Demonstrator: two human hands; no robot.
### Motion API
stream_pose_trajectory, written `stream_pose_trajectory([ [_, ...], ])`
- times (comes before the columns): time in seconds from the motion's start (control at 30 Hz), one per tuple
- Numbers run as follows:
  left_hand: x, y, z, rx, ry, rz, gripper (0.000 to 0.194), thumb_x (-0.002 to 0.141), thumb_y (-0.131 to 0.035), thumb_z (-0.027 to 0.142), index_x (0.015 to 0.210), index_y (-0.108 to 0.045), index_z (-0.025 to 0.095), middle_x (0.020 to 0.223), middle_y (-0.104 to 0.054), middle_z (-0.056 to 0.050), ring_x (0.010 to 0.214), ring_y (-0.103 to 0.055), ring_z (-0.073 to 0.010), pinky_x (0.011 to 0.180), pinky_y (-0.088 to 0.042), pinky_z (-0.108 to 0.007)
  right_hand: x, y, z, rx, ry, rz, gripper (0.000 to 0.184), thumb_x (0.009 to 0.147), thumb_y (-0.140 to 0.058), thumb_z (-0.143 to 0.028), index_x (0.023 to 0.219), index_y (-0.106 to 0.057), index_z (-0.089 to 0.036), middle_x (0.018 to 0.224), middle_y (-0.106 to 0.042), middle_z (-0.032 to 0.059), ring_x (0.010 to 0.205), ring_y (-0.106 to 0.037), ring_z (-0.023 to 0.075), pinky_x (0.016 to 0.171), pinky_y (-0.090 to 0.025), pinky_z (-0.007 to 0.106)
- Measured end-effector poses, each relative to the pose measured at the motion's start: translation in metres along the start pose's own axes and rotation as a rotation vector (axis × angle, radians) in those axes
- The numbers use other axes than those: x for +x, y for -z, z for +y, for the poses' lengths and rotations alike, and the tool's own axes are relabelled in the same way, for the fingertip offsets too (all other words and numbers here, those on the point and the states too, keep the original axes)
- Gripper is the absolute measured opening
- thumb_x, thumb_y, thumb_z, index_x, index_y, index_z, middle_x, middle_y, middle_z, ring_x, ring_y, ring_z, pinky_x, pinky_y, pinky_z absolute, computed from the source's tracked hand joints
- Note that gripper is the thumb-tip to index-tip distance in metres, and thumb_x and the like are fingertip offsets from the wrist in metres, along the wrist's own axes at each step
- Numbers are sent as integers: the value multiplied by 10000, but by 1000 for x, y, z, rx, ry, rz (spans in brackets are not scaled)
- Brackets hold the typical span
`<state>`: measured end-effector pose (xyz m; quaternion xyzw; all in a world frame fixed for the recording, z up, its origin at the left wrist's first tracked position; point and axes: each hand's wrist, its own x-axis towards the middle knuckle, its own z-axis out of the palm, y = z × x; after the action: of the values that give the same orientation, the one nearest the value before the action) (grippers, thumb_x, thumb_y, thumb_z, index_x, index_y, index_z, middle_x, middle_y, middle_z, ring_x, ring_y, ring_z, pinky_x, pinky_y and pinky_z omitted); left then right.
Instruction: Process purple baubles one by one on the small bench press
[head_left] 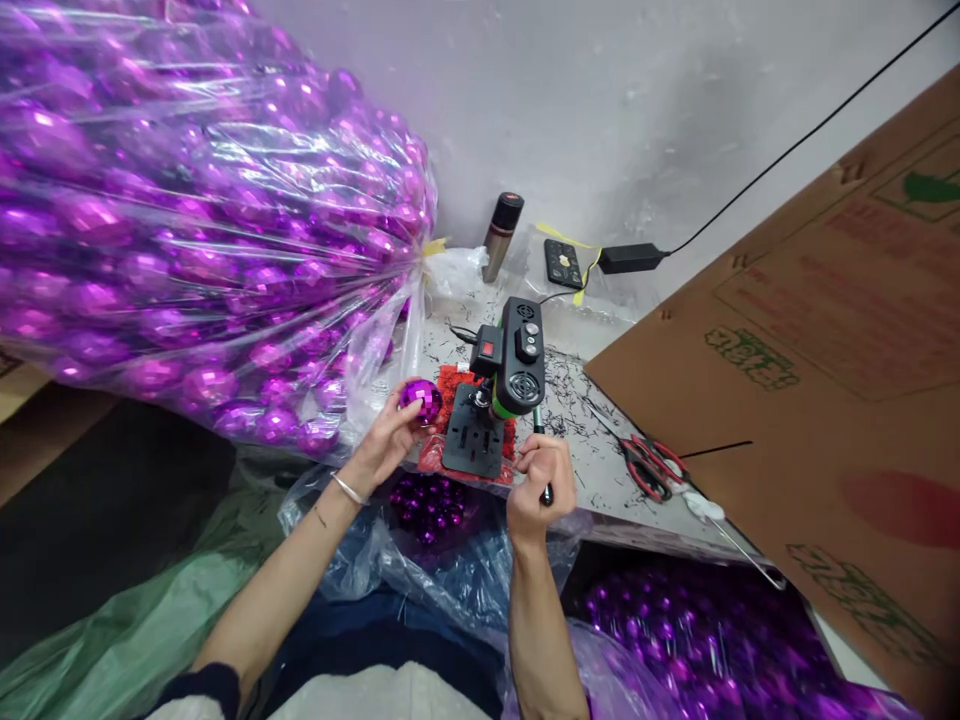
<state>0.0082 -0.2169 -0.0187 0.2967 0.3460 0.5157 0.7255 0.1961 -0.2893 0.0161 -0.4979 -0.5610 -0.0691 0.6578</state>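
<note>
Big bag: up and to the left of the left hand, stuffed with shiny purple balls and tied at the neck, so filling it looks done.
Brown box: to the right of the right hand, well apart.
Counter: just past the hands, under the machine.
Low pile: more purple balls, below and right of the right hand; I cannot tell if these are done or left to do.
Lap bag: below and between the hands, with purple balls in it; I cannot tell about these either.
Machine: between the hands, a bit past them.
Scissors: right of the right hand, not touching it.
Right hand: curled tight round the machine's handle.
Left hand: pinching one ball.
Held ball: in the left fingers, well apart from the right hand, beside the black plate, not on it; I think this one is not finished.
</note>
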Motion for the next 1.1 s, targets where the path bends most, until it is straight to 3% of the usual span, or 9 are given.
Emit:
stream_pose_trajectory([
  [0.17, 9, -17, -26, -220, 187, 24, 391, 879, -813, 257, 1231, -646, 227, 1071, -792, -39, 933, -794, -200, 939, -648, -376, 12, 2, -5, -6, -9, -11, 383, 1065, -448, -201, 688, -509, -236, 623, -536, -29, 659, -615, 147, 615, -447, 303],
  [0.37, 15, -20, -50, -214, 158, 147, 331, 783, -863, 204, 1001, -615, 199, 996, -791, -19, 941, -785, -198, 987, -640, -419, 17, 4, -8, -16, 5, -44, 363, 1063, -443, -178, 709, -495, -239, 642, -534, -33, 670, -609, 140, 638, -448, 302],
  [0.47, 17, -20, -64, -48, 59, 177, 463, 780, -895, 305, 1131, -606, 214, 1041, -800, -29, 947, -784, -194, 1000, -626, -404, 17, 5, -7, -39, 35, -53, 365, 1062, -434, -176, 708, -490, -242, 642, -535, -32, 663, -610, 141, 619, -443, 297],
  [0.57, 20, -16, -80, 246, -102, 139, 603, 804, -882, 414, 1306, -609, 223, 1238, -783, -84, 1146, -762, -242, 1106, -569, -422, 17, 5, -6, -33, 54, -58, 348, 1048, -447, -150, 716, -501, -240, 651, -548, -29, 660, -612, 138, 605, -442, 290],
  [0.67, 20, -7, -93, 609, -275, 75, 602, 837, -846, 485, 1343, -657, 219, 1349, -747, -116, 1302, -691, -301, 1183, -508, -479, 15, 6, -5, -19, 63, -62, 329, 1034, -461, -125, 730, -517, -239, 649, -551, -28, 662, -616, 140, 600, -448, 287],
  [0.77, 20, 4, -101, 896, -442, 59, 578, 861, -833, 508, 1349, -677, 242, 1354, -746, -115, 1324, -668, -326, 1194, -488, -533, 13, 7, -4, -15, 75, -74, 325, 1033, -458, -116, 738, -520, -239, 642, -546, -28, 661, -614, 140, 604, -455, 287],
  [0.9, 21, 10, -102, 1058, -572, -6, 547, 939, -773, 481, 1413, -627, 250, 1353, -743, -115, 1287, -696, -304, 1142, -542, -501, 12, 7, -4, -28, 80, -76, 320, 1033, -459, -119, 742, -523, -235, 658, -556, -21, 650, -603, 136, 594, -452, 289],
  [1.1, 26, -1, -97, 1163, -645, -137, 587, 959, -765, 449, 1474, -576, 241, 1395, -710, -137, 1303, -693, -304, 1111, -575, -481, 14, 5, -6, -32, 69, -50, 318, 1040, -448, -124, 747, -511, -230, 652, -544, -31, 646, -601, 124, 607, -455, 277],
])
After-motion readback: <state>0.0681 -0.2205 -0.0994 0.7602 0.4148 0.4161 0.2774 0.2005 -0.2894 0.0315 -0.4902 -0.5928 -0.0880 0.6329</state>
